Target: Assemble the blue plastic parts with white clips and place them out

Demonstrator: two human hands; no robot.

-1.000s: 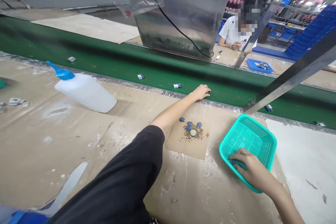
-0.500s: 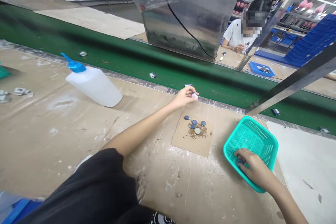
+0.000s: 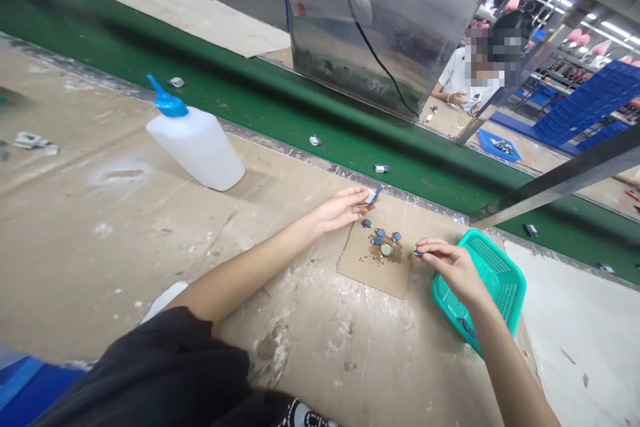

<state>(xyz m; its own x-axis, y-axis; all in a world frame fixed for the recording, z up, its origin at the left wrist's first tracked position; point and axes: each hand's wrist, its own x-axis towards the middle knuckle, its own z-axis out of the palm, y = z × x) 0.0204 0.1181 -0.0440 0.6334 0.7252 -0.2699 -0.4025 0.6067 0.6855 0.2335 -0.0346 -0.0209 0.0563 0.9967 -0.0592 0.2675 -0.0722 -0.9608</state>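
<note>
Two hands, grips pinched tight: right hand holds a small blue piece beside the teal plastic basket, left hand holds another piece at the far edge of the cardboard sheet. Four more blue pieces lie around a bottle cap; basket contents unclear.

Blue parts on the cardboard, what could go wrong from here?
The small blue-and-white part in the left hand is close to the edge of the green conveyor belt, so a slip might drop it onto the belt. The right hand, pinching a small blue part, works close to the brown puddle on the cardboard sheet, so it could get smeared.
</note>
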